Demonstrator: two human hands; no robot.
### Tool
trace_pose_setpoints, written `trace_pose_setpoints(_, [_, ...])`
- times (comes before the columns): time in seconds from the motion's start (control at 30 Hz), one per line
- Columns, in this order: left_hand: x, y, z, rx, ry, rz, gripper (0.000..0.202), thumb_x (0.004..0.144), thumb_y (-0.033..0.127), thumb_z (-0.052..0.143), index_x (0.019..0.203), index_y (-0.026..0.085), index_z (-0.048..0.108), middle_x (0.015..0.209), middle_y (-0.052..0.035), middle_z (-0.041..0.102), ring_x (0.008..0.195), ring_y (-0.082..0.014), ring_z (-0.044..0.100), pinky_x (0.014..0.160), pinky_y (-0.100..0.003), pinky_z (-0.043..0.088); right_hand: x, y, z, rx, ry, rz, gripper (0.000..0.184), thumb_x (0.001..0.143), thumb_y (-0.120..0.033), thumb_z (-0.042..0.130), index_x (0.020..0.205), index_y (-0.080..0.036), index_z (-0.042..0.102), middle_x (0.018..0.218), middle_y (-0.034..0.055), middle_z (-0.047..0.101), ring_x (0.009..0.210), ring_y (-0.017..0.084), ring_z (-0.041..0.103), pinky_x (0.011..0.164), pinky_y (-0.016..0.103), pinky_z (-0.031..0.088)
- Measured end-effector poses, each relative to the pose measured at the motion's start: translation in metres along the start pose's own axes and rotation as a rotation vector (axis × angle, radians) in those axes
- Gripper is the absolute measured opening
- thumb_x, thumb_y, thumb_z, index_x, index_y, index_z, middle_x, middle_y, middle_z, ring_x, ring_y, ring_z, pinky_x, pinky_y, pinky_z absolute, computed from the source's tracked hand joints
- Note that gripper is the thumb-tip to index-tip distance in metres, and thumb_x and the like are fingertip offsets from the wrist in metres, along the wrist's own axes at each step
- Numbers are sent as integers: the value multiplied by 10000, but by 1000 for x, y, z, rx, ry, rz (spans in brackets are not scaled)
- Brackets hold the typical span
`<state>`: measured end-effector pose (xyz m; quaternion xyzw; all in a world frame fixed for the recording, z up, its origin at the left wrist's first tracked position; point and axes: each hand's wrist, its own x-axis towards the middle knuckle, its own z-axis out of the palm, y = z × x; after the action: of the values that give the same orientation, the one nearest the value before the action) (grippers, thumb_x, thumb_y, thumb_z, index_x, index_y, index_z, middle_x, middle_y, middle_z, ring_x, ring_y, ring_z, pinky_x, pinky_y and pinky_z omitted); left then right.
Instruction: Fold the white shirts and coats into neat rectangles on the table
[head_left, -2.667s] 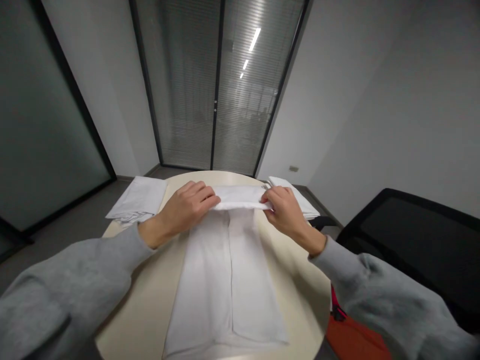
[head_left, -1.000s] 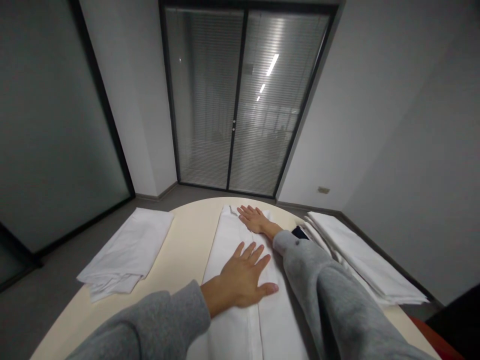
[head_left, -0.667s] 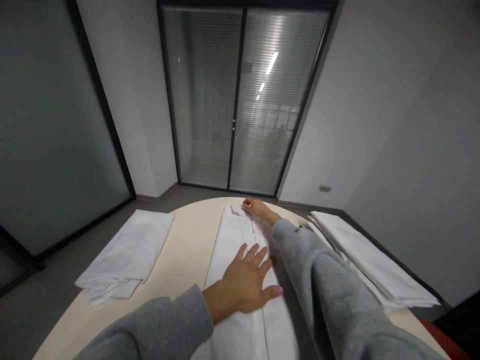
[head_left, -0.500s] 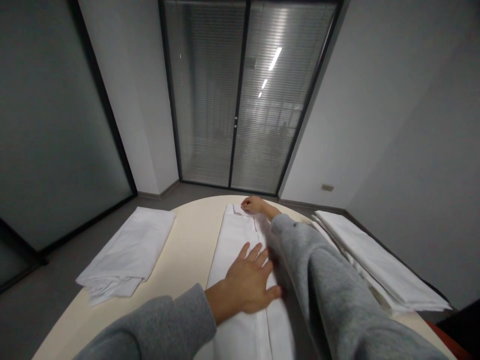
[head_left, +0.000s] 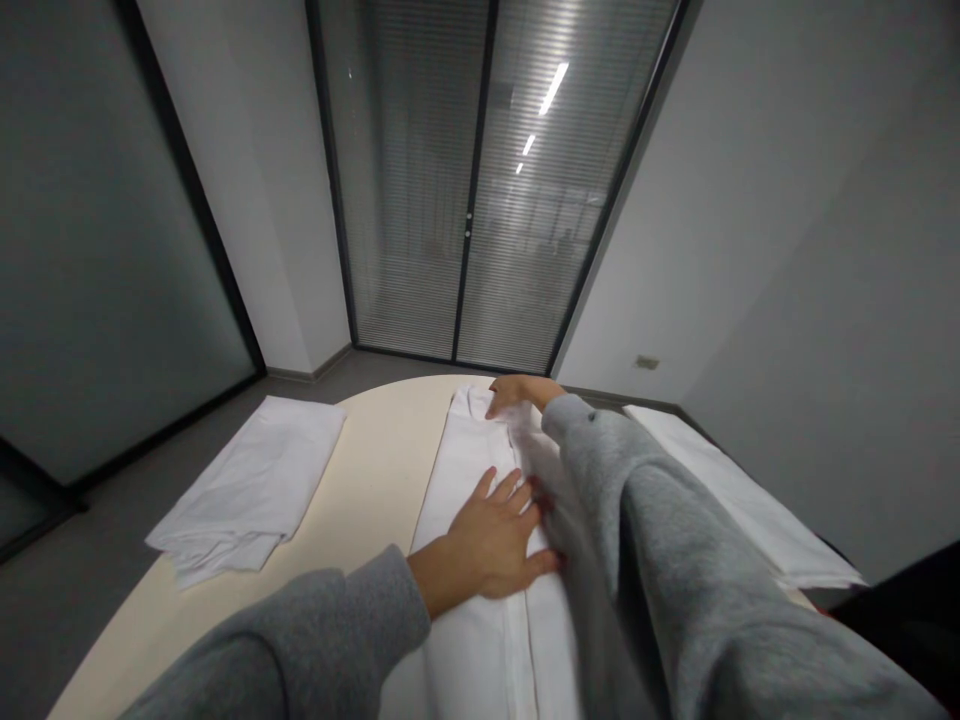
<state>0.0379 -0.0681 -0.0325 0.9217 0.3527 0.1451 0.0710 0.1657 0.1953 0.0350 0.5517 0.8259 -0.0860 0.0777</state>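
Cloth [head_left: 480, 650], white and matt, lies as a long strip at six o'clock on the cream, curved-rimmed worktop [head_left: 375, 460]: a straight left edge, then a seam running lengthwise, a small turned flap at the twelve o'clock end, and a blurred, greyish right side. The left hand [head_left: 495, 550] rests palm down on the strip, its grip open and fingers spread; the right hand [head_left: 521, 390], by the flap, has its grip closed on the edge. Around them, a frosted panel [head_left: 90, 220] stands at ten o'clock, a folded white bundle [head_left: 255, 480] with uneven layers sits at eight, glass with blinds [head_left: 420, 180] fills twelve, a wall plate [head_left: 646, 362] shows at three, and a second folded piece [head_left: 739, 500] lies at four. The grey left sleeve [head_left: 315, 650] crosses the worktop from seven; the right sleeve [head_left: 697, 580] covers part of the strip's right side and of the second piece. The strip's near end is cut off at six, and a dark shape [head_left: 915, 630] toward four is hard to make out.
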Motion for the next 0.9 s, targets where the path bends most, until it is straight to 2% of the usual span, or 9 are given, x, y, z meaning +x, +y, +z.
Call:
trace_pose_setpoints(0.1, [-1,0,0,-25,-9,-8,817,997,764,221,1587,229,402,1656,-135,383,1556,-365,269,1258,-621,142,-14,-8,-16,-58,-71,-43,319,809,-348,845,1059,-166,766,1023,55,777,911,237,730,850,369,560])
trace_pose_setpoints(0.17, [-2,1,-1,-37,-21,-16,826,997,768,202,1595,230,387,1664,-135,368,1564,-360,251,1258,-626,132,-31,-15,-26,-99,-34,-80,373,719,-263,883,1073,-190,791,1069,63,790,961,271,734,837,329,532])
trace_pose_setpoints(0.3, [-4,3,-2,-29,-28,11,776,1010,747,215,1589,261,391,1697,-114,299,1583,-332,206,1258,-615,149,-79,-29,-47,-187,113,-141,455,788,-253,811,1236,-235,736,1229,82,756,1127,292,695,883,308,497])
trace_pose_setpoints(0.43, [-9,9,-6,99,236,-138,741,1030,670,313,1605,206,366,1743,-123,121,1607,-328,61,1283,-581,80,-137,-40,-70,-269,244,-123,399,910,-256,678,1306,-210,668,1276,131,727,1161,299,679,923,323,481])
trace_pose_setpoints(0.53, [-12,9,-4,190,348,-265,800,1023,631,380,1634,125,285,1730,-171,152,1607,-330,54,1292,-551,50,-179,-57,-83,-330,307,-91,372,947,-268,620,1312,-198,634,1259,162,721,1131,322,688,887,350,494])
trace_pose_setpoints(0.63, [-13,6,5,235,345,-285,809,1013,655,378,1620,124,320,1709,-181,234,1598,-344,124,1280,-554,103,-223,-88,-78,-394,335,-118,316,963,-261,580,1274,-224,624,1209,140,731,1080,317,704,852,365,502])
trace_pose_setpoints(0.73, [-13,8,9,259,352,-312,767,1009,648,399,1585,140,394,1670,-177,339,1552,-379,253,1249,-567,185,-265,-123,-55,-448,340,-190,250,1002,-256,511,1229,-255,617,1197,95,723,1042,285,713,826,360,505])
trace_pose_setpoints(0.83, [-17,20,2,233,307,-344,681,1020,605,410,1526,155,488,1584,-169,476,1461,-384,403,1198,-558,290,-295,-145,-35,-486,341,-205,245,1045,-251,432,1216,-234,606,1181,105,705,1002,262,717,800,354,509])
trace_pose_setpoints(0.9, [-27,35,-5,213,282,-337,692,1026,613,387,1538,157,481,1603,-173,451,1480,-394,373,1210,-579,258,-308,-149,-32,-502,351,-171,262,1053,-230,398,1232,-208,588,1184,128,688,984,259,717,777,354,512])
